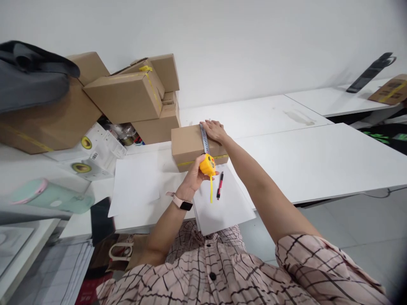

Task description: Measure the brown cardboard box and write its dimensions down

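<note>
A small brown cardboard box (187, 140) lies on the white table in front of me. My left hand (193, 174) is closed around a yellow tape measure (207, 164) at the box's near side, its yellow wrist strap hanging down. From the case, the metal blade (205, 142) runs out across the box top to the far edge. There my right hand (215, 130) rests on the box, its fingers holding the blade's end at the edge. A red and black pen (220, 185) lies on white paper (219, 212) just below the box.
Several cardboard boxes (124, 97) are stacked at the left, with a grey bag (32, 80) on top. A mint-green bottle (57, 197) and more paper (135, 186) are at left. A dark bottle (369, 73) and another box (389, 90) stand far right on the white tables (318, 161).
</note>
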`<state>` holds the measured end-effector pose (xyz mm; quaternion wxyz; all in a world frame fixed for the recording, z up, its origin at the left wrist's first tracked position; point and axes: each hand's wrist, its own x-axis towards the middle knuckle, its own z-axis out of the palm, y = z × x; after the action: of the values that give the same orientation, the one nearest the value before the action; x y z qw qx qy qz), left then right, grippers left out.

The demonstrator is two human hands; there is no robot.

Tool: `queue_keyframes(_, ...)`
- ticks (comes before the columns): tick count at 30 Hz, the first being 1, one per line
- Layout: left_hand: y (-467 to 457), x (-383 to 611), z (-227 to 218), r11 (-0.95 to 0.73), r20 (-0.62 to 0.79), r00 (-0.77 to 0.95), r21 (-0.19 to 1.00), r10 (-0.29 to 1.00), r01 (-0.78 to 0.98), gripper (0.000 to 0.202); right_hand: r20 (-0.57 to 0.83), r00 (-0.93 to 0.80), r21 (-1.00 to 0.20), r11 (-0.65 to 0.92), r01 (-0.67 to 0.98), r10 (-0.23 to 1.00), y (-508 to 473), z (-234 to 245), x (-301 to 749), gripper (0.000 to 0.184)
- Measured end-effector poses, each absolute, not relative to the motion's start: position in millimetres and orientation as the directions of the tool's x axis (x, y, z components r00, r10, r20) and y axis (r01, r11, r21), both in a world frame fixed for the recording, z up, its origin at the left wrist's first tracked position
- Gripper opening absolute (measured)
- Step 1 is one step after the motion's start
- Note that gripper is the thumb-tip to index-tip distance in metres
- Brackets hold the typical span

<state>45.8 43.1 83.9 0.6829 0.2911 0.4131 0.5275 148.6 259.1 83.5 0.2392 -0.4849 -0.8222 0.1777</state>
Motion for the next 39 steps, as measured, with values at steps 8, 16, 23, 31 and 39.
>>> queue_keyframes(8,38,60,88,0.293,-0.283,0.096,0.821,0.954,-0.491,0.046,0.192,-0.480,-0.332,0.517,0.789,0.856,259,81,146,0.059)
queue_keyframes(16,37,74,89,0.290,-0.283,0.088,0.840,0.955,-0.459,0.053,0.190,-0.566,-0.223,0.597,0.771,0.802,259,83,147,0.057)
queue_keyframes(23,37,66,91,0.290,-0.276,0.099,0.839,0.956,-0.461,0.052,0.200,-0.551,-0.191,0.583,0.789,0.810,265,81,144,0.058)
queue_keyframes(31,35,66,88,0.301,-0.293,0.092,0.831,0.952,-0.469,0.051,0.210,-0.560,-0.205,0.597,0.776,0.801,268,81,145,0.059)
queue_keyframes(39,40,68,85,0.297,-0.276,0.115,0.826,0.954,-0.479,0.054,0.229,-0.550,-0.278,0.596,0.754,0.803,271,78,142,0.057)
